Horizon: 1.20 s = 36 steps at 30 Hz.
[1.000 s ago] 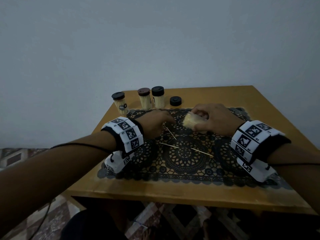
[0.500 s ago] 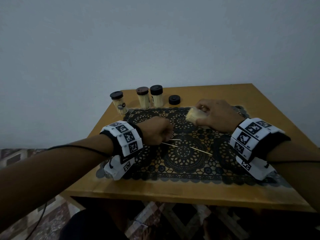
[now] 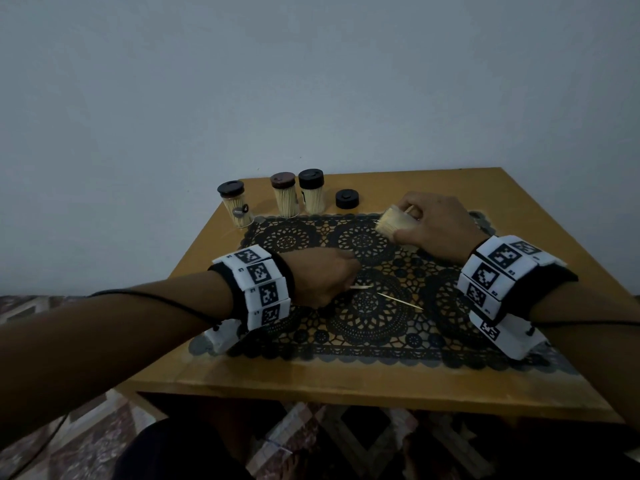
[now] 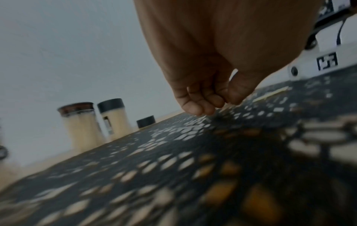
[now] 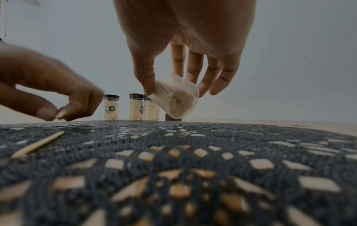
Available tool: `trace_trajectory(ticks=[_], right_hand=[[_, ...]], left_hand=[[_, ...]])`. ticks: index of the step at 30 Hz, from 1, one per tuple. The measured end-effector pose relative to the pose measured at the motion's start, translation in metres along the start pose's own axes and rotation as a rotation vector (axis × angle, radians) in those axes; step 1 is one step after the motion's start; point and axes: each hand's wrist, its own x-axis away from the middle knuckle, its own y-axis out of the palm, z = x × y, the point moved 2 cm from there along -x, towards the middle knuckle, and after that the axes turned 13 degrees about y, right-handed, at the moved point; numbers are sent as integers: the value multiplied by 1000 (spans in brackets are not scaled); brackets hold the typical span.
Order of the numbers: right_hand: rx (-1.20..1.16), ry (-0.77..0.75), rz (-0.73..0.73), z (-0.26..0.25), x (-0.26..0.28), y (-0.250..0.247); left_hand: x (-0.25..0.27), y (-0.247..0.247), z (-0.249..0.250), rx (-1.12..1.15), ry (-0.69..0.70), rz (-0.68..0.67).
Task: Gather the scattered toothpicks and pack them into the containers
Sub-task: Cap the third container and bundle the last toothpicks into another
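My right hand [image 3: 407, 220] holds an open clear container [image 3: 394, 224] packed with toothpicks, tilted with its mouth toward me, above the far right of the black lace mat [image 3: 363, 341]. In the right wrist view the thumb and fingers [image 5: 193, 73] wrap that container [image 5: 179, 104]. My left hand [image 3: 346, 284] is low on the mat's middle, thumb and forefinger pinched on the end of a toothpick [image 3: 360, 287]. A second loose toothpick [image 3: 400, 301] lies just to its right, and also shows as the toothpick [image 5: 36, 144] in the right wrist view.
Three capped containers [image 3: 235, 207] [image 3: 284, 195] [image 3: 311, 190] full of toothpicks stand in a row behind the mat. A loose black lid [image 3: 347, 199] sits to their right. The wooden table [image 3: 346, 386] ends close to me, and a plain wall is behind it.
My left hand drew back toward me from beside the held container down to the loose toothpicks. The diagonal toothpick seen earlier no longer lies on the mat. My right hand lifted the container slightly farther back.
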Motion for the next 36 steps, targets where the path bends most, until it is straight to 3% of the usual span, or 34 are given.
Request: trace_trajectory(ticks=[2,5,12,19,26,29,36], right_hand=[[17,11,18,1,0,-1],[54,29,21,2,-1,-1],[38,35,14,0,0,-2],[44,0,-27,-1,0,0],[31,-8,-52,-3,3,0],[28,-9,-56,-3,3,-1],[16,-25,-54,-2,3,-1]], left_hand=[[-12,-3,10,19,81,126],[-36,-3,26,34,151,177],[-52,-6,32,39,151,85],[-49,8,34,-160,112,19],[-45,-5,23,147,1,-52],[-45,-11,21,161,17,-42],[-48,2,30,-154,66,-83]])
